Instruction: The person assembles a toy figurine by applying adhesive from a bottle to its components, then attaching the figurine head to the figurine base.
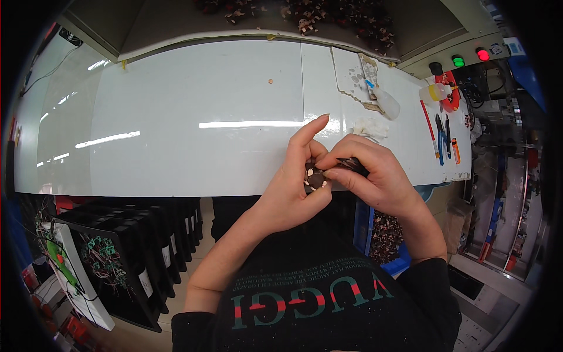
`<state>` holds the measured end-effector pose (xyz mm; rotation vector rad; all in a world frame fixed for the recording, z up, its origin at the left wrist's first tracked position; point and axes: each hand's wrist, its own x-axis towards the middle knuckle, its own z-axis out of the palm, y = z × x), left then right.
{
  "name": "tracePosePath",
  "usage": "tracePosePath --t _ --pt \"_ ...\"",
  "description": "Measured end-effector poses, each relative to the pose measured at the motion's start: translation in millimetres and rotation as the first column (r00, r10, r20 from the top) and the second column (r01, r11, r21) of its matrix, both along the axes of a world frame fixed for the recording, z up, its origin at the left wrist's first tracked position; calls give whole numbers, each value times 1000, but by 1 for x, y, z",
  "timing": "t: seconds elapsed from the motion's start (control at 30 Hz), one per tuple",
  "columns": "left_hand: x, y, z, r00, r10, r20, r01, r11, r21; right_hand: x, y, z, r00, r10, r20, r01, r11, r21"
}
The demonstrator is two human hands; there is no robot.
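Cradling small brown-pink piece [317, 180] betw. curled fingers & thumb of L hand [288, 189]; R hand's [376, 175] fingers pinched narrow beside it, w/ dark item [355, 166] (poss. tool) tucked under. Prob. mid detail work; next, hold steady.

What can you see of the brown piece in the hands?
The brown piece is small, dark and rounded, with pale pink bits on it; it may be plastic, though the material can't be confirmed. The left hand holds it by the table's near edge, with the right hand's thumb and finger right at it. Fingers hide part, so its full shape and tilt are unclear.
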<state>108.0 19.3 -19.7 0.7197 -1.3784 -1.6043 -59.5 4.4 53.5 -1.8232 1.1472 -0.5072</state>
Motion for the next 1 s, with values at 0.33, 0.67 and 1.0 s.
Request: tracePosePath --t 0.33,0.67,1.0 --pt "-6 3 -5 999 -17 33 19 998 -53 3 -1 2 994 32 -105 -38 998 -57" --pt "-4 1 3 1000 22 -5 -22 999 -28 -1 0 3 996 -45 82 39 997 69" --pt "-2 2 8 999 -11 -43 14 997 78 1 6 5 998 -27 62 23 998 53"
